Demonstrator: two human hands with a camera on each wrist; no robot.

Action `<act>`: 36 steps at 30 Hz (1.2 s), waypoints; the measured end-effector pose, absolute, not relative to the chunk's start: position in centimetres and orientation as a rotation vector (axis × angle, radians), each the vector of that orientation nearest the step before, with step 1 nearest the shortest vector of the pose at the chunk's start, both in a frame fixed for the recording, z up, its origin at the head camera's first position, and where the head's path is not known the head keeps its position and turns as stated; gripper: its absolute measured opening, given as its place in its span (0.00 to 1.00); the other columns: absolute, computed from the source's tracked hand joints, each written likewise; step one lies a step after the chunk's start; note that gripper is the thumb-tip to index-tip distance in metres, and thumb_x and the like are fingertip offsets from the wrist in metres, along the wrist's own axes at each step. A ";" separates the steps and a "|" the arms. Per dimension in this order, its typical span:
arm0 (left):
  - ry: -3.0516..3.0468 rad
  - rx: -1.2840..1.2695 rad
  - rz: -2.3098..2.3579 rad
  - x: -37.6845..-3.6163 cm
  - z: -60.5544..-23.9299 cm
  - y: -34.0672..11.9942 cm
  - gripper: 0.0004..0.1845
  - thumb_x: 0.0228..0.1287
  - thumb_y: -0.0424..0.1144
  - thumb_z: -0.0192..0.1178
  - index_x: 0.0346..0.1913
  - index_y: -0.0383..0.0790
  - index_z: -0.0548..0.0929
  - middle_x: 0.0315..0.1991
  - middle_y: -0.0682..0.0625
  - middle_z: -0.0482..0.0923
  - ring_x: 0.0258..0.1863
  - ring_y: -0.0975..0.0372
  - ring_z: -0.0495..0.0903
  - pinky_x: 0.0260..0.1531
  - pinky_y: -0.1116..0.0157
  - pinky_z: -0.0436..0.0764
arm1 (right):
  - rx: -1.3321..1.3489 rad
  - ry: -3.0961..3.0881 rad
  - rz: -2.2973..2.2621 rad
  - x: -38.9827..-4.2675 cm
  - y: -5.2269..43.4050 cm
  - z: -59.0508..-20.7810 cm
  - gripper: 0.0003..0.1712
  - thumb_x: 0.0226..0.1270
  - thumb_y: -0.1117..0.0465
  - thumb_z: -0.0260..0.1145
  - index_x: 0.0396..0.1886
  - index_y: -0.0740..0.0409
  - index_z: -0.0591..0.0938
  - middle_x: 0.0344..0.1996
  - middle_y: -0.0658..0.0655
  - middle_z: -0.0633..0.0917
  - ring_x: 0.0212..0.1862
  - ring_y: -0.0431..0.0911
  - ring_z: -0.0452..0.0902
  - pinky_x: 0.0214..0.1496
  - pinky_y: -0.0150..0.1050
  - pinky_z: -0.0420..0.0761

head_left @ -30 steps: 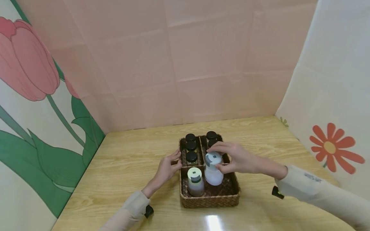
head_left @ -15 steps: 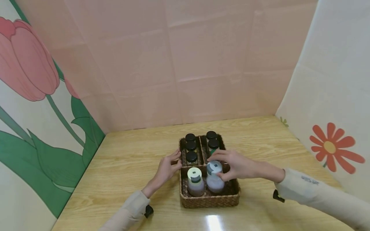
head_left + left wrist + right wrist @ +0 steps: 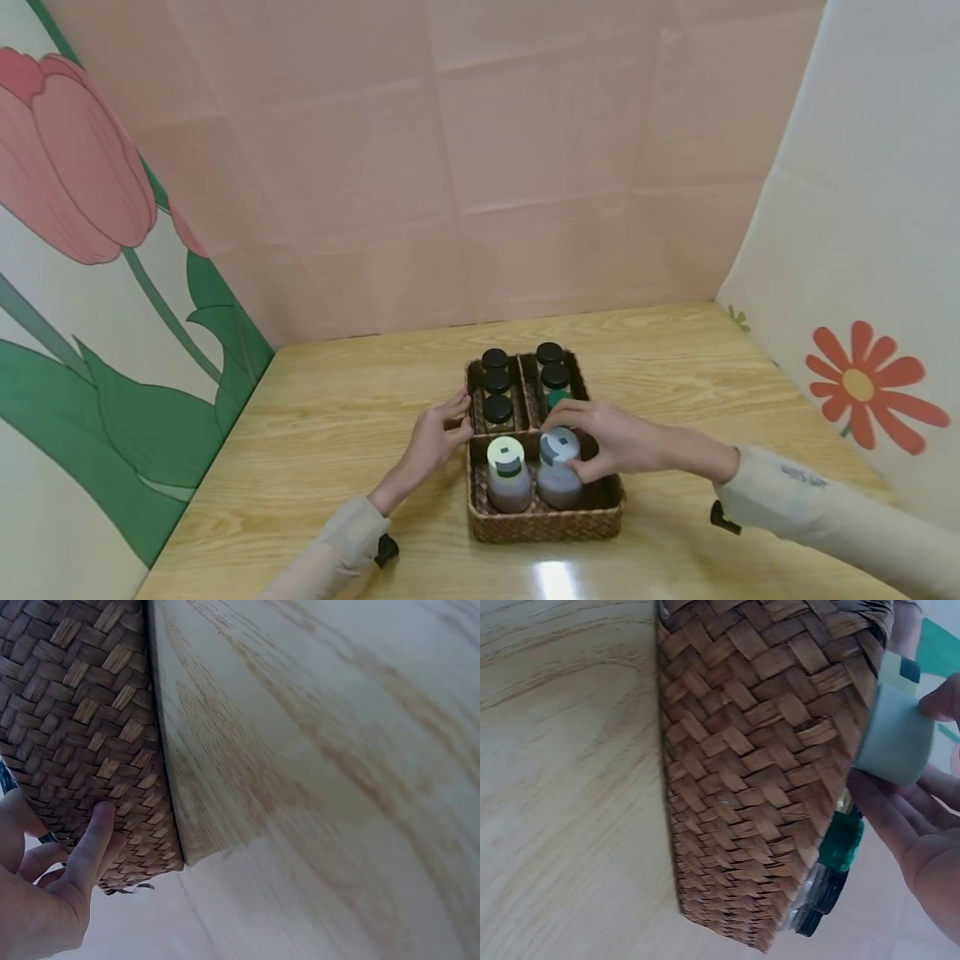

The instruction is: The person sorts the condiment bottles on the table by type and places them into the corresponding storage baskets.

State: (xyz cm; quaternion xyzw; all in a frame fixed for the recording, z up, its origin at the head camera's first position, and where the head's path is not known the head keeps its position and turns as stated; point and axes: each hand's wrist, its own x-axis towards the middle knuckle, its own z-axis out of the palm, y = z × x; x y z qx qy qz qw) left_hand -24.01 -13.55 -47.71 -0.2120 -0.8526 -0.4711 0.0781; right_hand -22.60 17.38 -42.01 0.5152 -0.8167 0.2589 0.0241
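A bottle with a pale blue cap [image 3: 559,446] stands upright in the front compartment of a woven brown basket [image 3: 546,527]. My right hand [image 3: 611,437] pinches that cap between thumb and fingers. In the right wrist view the cap [image 3: 896,739] shows above the basket's rim, with a fingertip on top of it. Beside it, to the left, is a similar bottle with a light yellow-green cap [image 3: 506,458]. My left hand [image 3: 435,433] rests against the basket's left side. One straight finger [image 3: 96,832] lies on the weave in the left wrist view.
Behind the front compartment, two narrower ones hold jars: several with black lids [image 3: 497,408] and one with a green lid [image 3: 558,399]. The basket stands on a wood-grain table [image 3: 360,375]. A pink backdrop [image 3: 480,167] rises behind, with flower-patterned cloths at the sides.
My right hand has lowered the blue-capped bottle into the front compartment, beside the other bottle. The green lid has come into sight behind it. My left hand has stayed at the basket's side.
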 end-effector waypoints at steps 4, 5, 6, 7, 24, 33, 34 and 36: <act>-2.571 -0.623 -1.425 -24.0 -47.6 -13.6 0.23 0.65 0.27 0.58 0.63 0.26 0.74 0.68 0.40 0.68 0.32 0.62 0.84 0.14 0.74 0.67 | 1.606 -2.554 0.816 -22.5 17.4 -41.8 0.26 0.55 0.63 0.70 0.56 0.59 0.80 0.51 0.50 0.78 0.34 0.34 0.73 0.33 0.32 0.77; -2.574 -0.620 -1.423 -24.0 -47.6 -13.6 0.23 0.65 0.27 0.58 0.63 0.26 0.74 0.68 0.40 0.68 0.28 0.64 0.83 0.14 0.74 0.66 | 1.610 -2.558 0.818 -22.5 17.4 -41.8 0.26 0.55 0.63 0.70 0.56 0.59 0.79 0.51 0.50 0.78 0.35 0.34 0.74 0.33 0.32 0.78; -2.575 -0.620 -1.422 -24.1 -47.6 -13.6 0.23 0.65 0.27 0.57 0.63 0.26 0.74 0.68 0.40 0.68 0.24 0.66 0.81 0.13 0.74 0.66 | 1.613 -2.564 0.824 -22.5 17.3 -41.7 0.26 0.56 0.63 0.70 0.56 0.59 0.79 0.51 0.50 0.78 0.35 0.34 0.74 0.33 0.33 0.78; -2.576 -0.620 -1.421 -24.1 -47.6 -13.6 0.23 0.66 0.27 0.57 0.63 0.26 0.74 0.68 0.40 0.68 0.19 0.67 0.77 0.13 0.74 0.65 | 1.615 -2.570 0.826 -22.4 17.3 -41.7 0.26 0.56 0.63 0.70 0.56 0.59 0.79 0.51 0.50 0.78 0.35 0.34 0.74 0.34 0.33 0.78; -2.573 -0.616 -1.384 -24.2 -47.5 -13.8 0.23 0.63 0.27 0.58 0.62 0.26 0.75 0.67 0.40 0.69 0.22 0.68 0.78 0.13 0.75 0.65 | 1.701 -2.642 0.820 -22.8 17.0 -40.6 0.24 0.61 0.62 0.70 0.57 0.58 0.79 0.51 0.49 0.77 0.40 0.35 0.75 0.37 0.35 0.81; -2.596 -0.625 -1.319 -24.4 -47.1 -14.3 0.22 0.64 0.29 0.59 0.61 0.27 0.77 0.66 0.41 0.71 0.11 0.71 0.68 0.13 0.75 0.64 | 1.702 -2.697 0.825 -23.3 16.9 -40.1 0.21 0.75 0.52 0.60 0.59 0.61 0.80 0.51 0.50 0.79 0.42 0.35 0.77 0.41 0.34 0.81; -2.604 -0.619 -1.324 -24.4 -47.1 -14.3 0.21 0.65 0.29 0.59 0.61 0.28 0.78 0.66 0.41 0.71 0.10 0.68 0.69 0.13 0.75 0.64 | 1.692 -2.693 0.846 -23.3 16.9 -40.2 0.21 0.76 0.51 0.59 0.58 0.61 0.80 0.51 0.49 0.79 0.43 0.36 0.77 0.43 0.34 0.81; -2.603 -0.620 -1.345 -24.3 -47.1 -14.4 0.21 0.66 0.30 0.59 0.61 0.28 0.78 0.66 0.42 0.71 0.16 0.62 0.79 0.15 0.75 0.66 | 1.666 -2.669 0.889 -23.4 17.0 -40.3 0.20 0.77 0.52 0.58 0.58 0.61 0.80 0.50 0.51 0.80 0.44 0.37 0.78 0.43 0.34 0.82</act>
